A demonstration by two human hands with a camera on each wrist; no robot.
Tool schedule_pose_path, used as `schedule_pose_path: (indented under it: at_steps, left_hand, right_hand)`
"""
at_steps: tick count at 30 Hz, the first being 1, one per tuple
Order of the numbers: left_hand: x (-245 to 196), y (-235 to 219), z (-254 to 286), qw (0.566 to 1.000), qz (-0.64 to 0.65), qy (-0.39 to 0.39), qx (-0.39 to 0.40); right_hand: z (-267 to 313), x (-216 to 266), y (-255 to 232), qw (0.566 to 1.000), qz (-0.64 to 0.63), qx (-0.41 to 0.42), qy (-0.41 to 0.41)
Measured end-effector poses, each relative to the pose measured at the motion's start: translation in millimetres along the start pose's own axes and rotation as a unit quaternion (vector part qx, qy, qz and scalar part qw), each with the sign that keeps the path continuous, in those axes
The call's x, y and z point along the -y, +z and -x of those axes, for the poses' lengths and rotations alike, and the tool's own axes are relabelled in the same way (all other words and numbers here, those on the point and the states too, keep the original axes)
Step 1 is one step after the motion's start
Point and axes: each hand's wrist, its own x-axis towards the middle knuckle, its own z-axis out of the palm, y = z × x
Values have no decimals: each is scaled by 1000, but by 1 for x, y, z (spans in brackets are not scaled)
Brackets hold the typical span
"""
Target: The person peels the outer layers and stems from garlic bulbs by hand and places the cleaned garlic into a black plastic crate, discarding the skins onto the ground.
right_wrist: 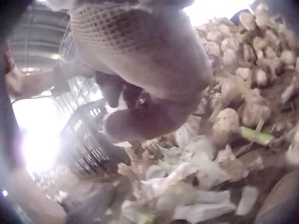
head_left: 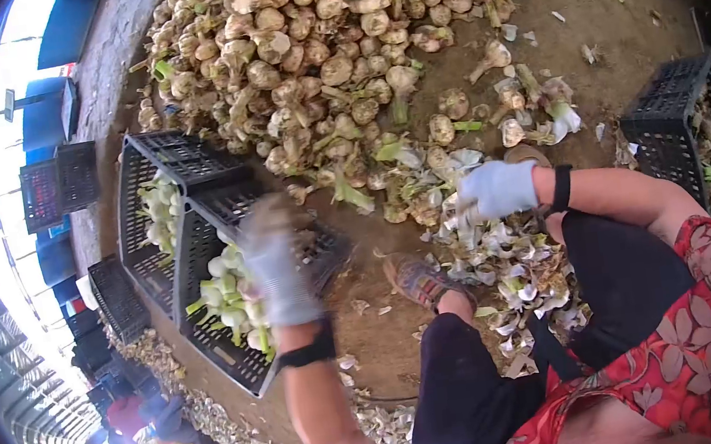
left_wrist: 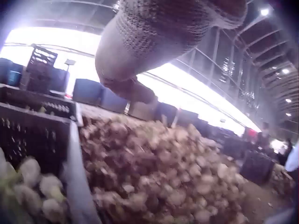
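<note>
in the left half of the frame, the left gloved hand [head_left: 280,271] is hovering, blurred, beside the near black plastic crate [head_left: 188,247]; whether it is pinching anything, i cannot tell. cleaned white garlic bulbs [head_left: 227,295] are lying inside that crate, while soil-stained garlic bulbs [head_left: 309,59] are filling the upper middle in a heap. right of centre, the right gloved hand [head_left: 498,189] is hanging over loose garlic husks [head_left: 511,260], its fingers curling; a pale scrap [right_wrist: 122,103] is showing by them, but i cannot tell whether they are gripping it.
</note>
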Motion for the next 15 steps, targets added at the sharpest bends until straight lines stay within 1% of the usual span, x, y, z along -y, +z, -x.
schedule_pose_path:
  at_steps: [1, 2, 3, 4, 5, 6, 8, 10, 11, 12, 13, 14, 15]
  left_hand:
    - [63, 16, -4, 953, -238, 182, 44]
    - [102, 38, 8, 942, -272, 181, 78]
    - [115, 57, 18, 902, -391, 139, 115]
    - [136, 70, 24, 890, -426, 98, 127]
    - [166, 78, 23, 892, -422, 72, 146]
    - [169, 87, 27, 884, -435, 26, 168]
    - [196, 99, 39, 913, -383, 102, 96]
    - [203, 103, 50, 922, -352, 125, 101]
    - [207, 103, 52, 926, -338, 136, 104]
    - [199, 104, 52, 975, -193, 7, 113]
    - [183, 104, 55, 985, -40, -123, 118]
    - [168, 104, 58, 954, 115, -250, 119]
    - [155, 99, 60, 926, 224, -275, 129]
  right_hand:
    - [1, 1, 10, 999, 38, 2, -13]
    - [2, 1, 20, 997, 75, 7, -28]
    - [4, 14, 18, 994, 98, 37, -3]
    - [4, 13, 25, 995, 93, 34, -6]
    - [4, 10, 33, 996, 86, 30, -8]
    - [5, 7, 39, 997, 77, 26, -9]
    - [5, 11, 37, 996, 65, 52, 23]
    - [4, 18, 24, 993, 51, 88, 64]
    - [-2, 12, 25, 989, 45, 108, 88]
    - [-2, 11, 23, 995, 46, 64, 66]
    - [-1, 9, 21, 998, 47, 20, 44]
    - [1, 8, 19, 998, 49, -23, 22]
    - [2, 10, 13, 997, 4, -75, 4]
